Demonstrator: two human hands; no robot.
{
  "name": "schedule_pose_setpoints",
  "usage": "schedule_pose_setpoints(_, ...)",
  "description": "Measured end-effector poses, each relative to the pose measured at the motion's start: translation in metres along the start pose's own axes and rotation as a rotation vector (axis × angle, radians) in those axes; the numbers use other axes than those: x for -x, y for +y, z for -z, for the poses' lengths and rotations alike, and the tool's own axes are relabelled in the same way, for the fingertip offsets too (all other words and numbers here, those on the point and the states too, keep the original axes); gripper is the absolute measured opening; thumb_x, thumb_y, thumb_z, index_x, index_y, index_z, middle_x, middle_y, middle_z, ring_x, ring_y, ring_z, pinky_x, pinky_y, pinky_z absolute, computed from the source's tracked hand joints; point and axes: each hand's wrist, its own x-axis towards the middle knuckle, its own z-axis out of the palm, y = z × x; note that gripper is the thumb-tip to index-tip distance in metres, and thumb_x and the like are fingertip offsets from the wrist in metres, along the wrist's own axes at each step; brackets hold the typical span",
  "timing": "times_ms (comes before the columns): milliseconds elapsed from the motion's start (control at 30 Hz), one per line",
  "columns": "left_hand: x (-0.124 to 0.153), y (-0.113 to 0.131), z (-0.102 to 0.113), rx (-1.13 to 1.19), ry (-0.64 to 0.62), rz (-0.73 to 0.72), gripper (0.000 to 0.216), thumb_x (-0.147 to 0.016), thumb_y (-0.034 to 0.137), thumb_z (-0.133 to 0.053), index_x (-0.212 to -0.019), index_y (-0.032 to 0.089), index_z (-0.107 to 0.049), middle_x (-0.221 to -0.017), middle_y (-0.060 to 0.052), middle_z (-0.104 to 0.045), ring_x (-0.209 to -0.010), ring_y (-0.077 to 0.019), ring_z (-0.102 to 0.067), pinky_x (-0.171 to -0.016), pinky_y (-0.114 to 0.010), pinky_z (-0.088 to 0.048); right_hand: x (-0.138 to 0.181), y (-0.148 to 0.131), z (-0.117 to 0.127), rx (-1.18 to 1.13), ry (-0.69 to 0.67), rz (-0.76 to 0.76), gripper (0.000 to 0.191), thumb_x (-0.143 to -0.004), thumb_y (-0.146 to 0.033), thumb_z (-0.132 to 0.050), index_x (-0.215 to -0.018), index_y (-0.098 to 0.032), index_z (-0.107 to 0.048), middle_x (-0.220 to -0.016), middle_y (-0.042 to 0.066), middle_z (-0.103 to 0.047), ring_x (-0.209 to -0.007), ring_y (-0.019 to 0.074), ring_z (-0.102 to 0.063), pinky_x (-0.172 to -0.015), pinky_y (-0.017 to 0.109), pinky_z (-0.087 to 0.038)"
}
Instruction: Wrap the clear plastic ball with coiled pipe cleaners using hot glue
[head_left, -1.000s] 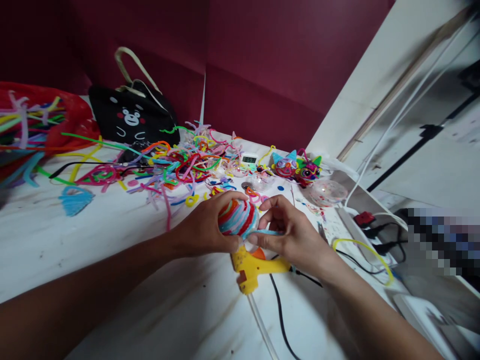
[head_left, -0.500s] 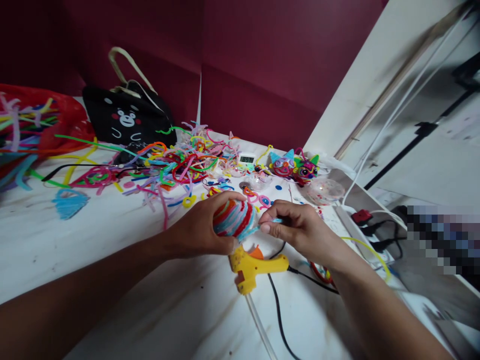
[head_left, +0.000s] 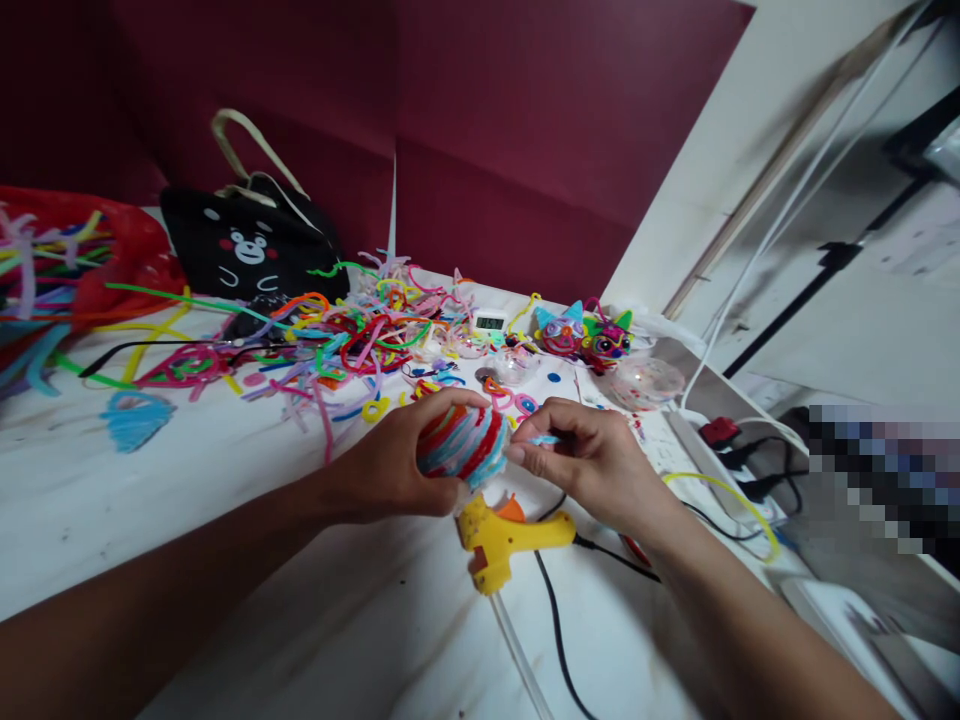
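Observation:
My left hand (head_left: 397,460) is wrapped round a ball covered in red, blue and pink pipe cleaners (head_left: 465,445), held just above the white table (head_left: 225,520). My right hand (head_left: 585,455) pinches the loose end of a light blue pipe cleaner (head_left: 541,439) against the ball's right side. A yellow hot glue gun (head_left: 504,537) lies on the table right below both hands, a glue stick poking out of its back and a black cord trailing off.
A heap of coloured pipe cleaners (head_left: 352,335) covers the far table. Behind it stand a black bear bag (head_left: 251,255), a small digital timer (head_left: 489,322), two pipe-cleaner cat heads (head_left: 585,335) and a clear dome (head_left: 646,382). A power strip (head_left: 720,455) lies right; a red bag (head_left: 67,260) sits left.
My right hand has drawn the blue pipe cleaner end up the ball's right side, closer to it. The view has shifted slightly; the glue gun has stayed put.

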Motion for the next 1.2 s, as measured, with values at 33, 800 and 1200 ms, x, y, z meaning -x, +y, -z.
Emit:
schedule_pose_setpoints(33,0.0000,0.0000,0.0001,0.009,-0.013,0.002,0.068,-0.063,0.024,-0.069,-0.127,0.023,-0.048,-0.108,-0.002,-0.060,-0.090,-0.0210,-0.059,-0.073,-0.028,-0.049,0.0003,-0.0001,-0.0003,-0.007,0.008,-0.005,0.015,-0.079,-0.031,-0.074,-0.078,-0.017,-0.071,-0.073,0.000,-0.066,-0.066,0.0128,-0.054,-0.059,0.025,-0.038)
schedule_pose_setpoints(800,0.0018,0.0054,0.0023,0.064,-0.091,0.033,0.062,-0.065,0.024,-0.068,-0.124,0.022,-0.050,-0.095,0.000,-0.060,-0.076,-0.0158,-0.056,-0.060,-0.023,-0.044,0.0001,-0.0009,-0.0025,-0.075,-0.003,-0.097,0.024,-0.074,-0.040,-0.079,-0.076,-0.017,-0.070,-0.067,-0.001,-0.064,-0.060,0.0120,-0.049,-0.054,0.024,-0.036)
schedule_pose_setpoints(1200,0.0051,0.0055,0.0032,0.066,-0.098,-0.009,0.066,-0.065,0.030,-0.070,-0.127,0.023,-0.049,-0.102,-0.003,-0.063,-0.087,-0.0210,-0.061,-0.067,-0.026,-0.049,-0.0013,-0.0026,-0.0036,-0.359,-0.001,-0.254,0.033,-0.060,-0.041,-0.088,-0.071,-0.018,-0.066,-0.063,-0.002,-0.062,-0.054,0.0109,-0.050,-0.049,0.024,-0.038)
